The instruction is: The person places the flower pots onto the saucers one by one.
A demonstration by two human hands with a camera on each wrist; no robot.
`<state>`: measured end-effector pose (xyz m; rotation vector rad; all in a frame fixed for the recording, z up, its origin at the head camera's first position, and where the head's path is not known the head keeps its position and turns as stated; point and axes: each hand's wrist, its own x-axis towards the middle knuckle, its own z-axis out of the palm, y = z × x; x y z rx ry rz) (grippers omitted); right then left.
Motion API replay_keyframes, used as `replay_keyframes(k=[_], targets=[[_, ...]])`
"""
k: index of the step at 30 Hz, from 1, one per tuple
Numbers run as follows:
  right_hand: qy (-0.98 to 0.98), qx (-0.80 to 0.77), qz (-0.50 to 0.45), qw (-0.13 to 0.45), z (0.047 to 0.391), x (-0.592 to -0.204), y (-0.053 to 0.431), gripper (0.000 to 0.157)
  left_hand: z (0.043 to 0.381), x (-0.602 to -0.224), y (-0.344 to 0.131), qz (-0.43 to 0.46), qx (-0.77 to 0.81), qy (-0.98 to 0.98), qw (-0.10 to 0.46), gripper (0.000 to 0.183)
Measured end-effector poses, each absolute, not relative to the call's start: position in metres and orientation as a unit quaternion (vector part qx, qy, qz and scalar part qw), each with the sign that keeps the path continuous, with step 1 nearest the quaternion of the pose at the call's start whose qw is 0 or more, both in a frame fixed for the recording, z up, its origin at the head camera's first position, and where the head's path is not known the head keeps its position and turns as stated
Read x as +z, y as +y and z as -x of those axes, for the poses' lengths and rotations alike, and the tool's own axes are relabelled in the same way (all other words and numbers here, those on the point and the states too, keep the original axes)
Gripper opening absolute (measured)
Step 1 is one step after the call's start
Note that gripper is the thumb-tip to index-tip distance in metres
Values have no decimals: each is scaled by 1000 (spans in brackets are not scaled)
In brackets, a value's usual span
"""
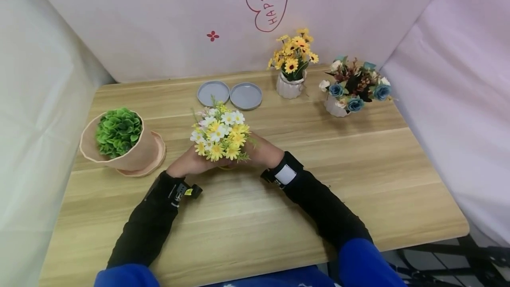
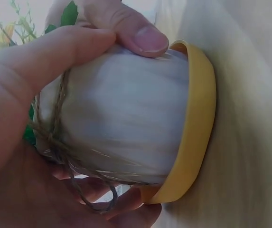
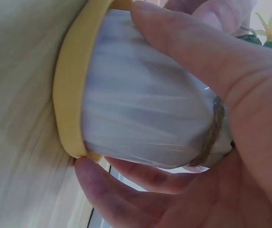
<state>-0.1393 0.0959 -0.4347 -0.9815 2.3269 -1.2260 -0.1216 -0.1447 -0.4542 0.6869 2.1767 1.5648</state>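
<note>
A potted plant with yellow and white flowers (image 1: 220, 134) is between my two hands near the middle of the table. Its whitish pot (image 2: 121, 109) has twine tied round the upper part and sits in a yellow saucer (image 2: 200, 123). My left hand (image 1: 191, 163) grips one side of the pot, thumb on the near face and fingers behind. From the other side, my right hand (image 1: 263, 150) holds the same pot, a fingertip touching the saucer's rim. Seen from the head, the flowers hide most of the pot and the fingers.
Two grey saucers (image 1: 246, 96) lie side by side behind the flowers. A pink pot (image 1: 135, 156) with a green plant stands on its saucer at left. At the back right are a yellow-flowered pot (image 1: 289, 87) and a pot of blue roses (image 1: 336, 106). A cloth wall backs the table (image 1: 247, 229).
</note>
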Motion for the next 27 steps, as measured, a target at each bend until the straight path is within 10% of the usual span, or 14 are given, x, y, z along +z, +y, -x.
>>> replay_keyframes(k=[14, 27], targets=[[843, -361, 359, 173, 168, -433, 52, 81, 139, -448, -180, -177, 528, 797, 234, 68], [869, -312, 339, 180, 194, -429, 6, 84, 148, -448, -205, -94, 519, 833, 165, 86]])
